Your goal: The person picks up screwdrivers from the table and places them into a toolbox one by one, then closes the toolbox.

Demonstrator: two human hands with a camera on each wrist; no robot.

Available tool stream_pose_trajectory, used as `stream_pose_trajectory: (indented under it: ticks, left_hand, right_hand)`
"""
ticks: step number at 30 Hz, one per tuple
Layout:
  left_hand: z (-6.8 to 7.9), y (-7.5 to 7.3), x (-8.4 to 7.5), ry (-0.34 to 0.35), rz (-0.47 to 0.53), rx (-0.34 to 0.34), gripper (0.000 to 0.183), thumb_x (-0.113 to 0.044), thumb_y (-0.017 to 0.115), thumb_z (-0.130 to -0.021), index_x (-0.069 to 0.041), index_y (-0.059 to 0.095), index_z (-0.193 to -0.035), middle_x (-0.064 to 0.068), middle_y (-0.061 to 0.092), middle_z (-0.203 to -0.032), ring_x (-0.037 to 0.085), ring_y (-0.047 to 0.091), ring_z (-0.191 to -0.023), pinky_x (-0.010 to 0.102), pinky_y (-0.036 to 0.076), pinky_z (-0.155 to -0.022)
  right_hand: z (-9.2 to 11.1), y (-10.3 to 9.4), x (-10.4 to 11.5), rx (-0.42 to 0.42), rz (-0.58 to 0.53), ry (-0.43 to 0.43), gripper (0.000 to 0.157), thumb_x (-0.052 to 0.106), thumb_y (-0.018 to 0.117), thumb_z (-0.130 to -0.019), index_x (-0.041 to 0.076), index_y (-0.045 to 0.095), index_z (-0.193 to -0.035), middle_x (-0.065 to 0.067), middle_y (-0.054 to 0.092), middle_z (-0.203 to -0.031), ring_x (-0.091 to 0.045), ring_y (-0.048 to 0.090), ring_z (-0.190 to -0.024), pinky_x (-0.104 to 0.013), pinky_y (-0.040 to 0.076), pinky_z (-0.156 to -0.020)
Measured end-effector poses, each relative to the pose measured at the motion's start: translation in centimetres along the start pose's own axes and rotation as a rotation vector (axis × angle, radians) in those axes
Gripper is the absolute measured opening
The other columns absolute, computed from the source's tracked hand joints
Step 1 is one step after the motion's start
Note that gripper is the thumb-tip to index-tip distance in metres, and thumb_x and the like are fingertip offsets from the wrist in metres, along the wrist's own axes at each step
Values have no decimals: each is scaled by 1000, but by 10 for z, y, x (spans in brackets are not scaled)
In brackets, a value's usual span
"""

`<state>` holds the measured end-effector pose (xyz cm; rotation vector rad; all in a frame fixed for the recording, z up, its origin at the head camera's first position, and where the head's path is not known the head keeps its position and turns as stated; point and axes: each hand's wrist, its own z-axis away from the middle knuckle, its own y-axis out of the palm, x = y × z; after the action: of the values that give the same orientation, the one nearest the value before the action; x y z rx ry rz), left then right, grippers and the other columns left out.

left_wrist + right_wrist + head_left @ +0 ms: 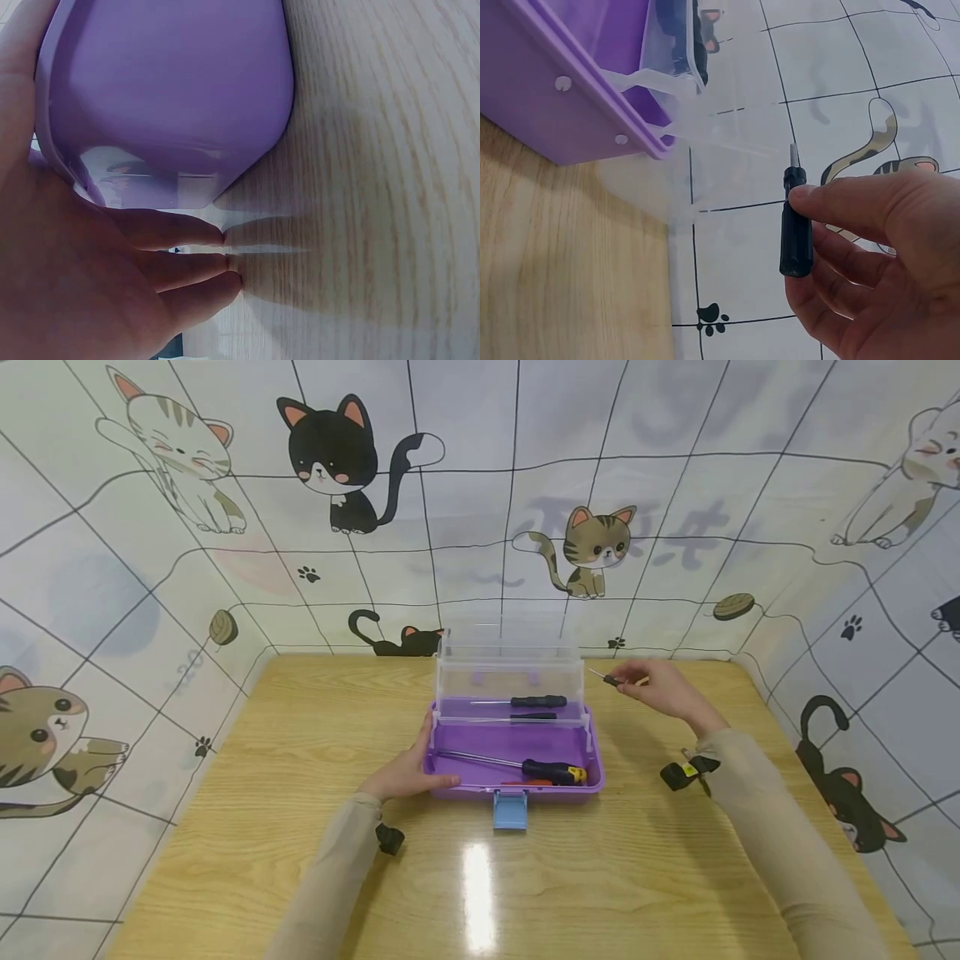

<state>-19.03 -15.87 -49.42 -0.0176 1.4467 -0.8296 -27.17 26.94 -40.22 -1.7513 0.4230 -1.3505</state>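
A purple toolbox [517, 796] with a raised clear lid stands on the table. Around its front left corner lies my left hand [408, 772], thumb along the front rim and straight fingers beside the left wall. Those fingers reach down to the tabletop in the left wrist view. My right hand [660, 687], to the right of the lid, pinches a small screwdriver [796, 232] by its black handle, the shaft pointing away from the palm. Inside the box lies a large screwdriver [551, 771] with a black and yellow handle. Behind it a black-handled screwdriver [538, 702] shows through the clear plastic.
A light blue latch [510, 811] hangs open at the box's front. The wooden table [322, 710] meets cat-patterned walls [480, 568] at the back and sides. A clear inner tray [667, 45] rises on white hinge arms, close to the right hand.
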Motion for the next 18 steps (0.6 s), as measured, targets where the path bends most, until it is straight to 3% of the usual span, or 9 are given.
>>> stream_pose_trajectory:
  ticks: [8, 18]
  left_hand:
    - [0, 1, 1, 5, 12, -1, 125, -35, 79, -80, -27, -24, -150, 15, -9, -159, 37, 9, -143, 51, 14, -113]
    - [-1, 1, 2, 24, 26, -8, 125, -33, 79, -80, -27, -23, -151, 17, -6, -159, 40, 11, -142, 55, 16, -112]
  right_hand:
    - [-8, -5, 11, 20, 14, -22, 19, 0, 61, -92, -7, 64, -109, -19, 64, -100, -33, 59, -94, -50, 49, -85]
    - [-18, -5, 26, 57, 105, -56, 19, 0, 63, -91, -5, 66, -109, -13, 66, -95, -30, 61, -90, -47, 51, -79]
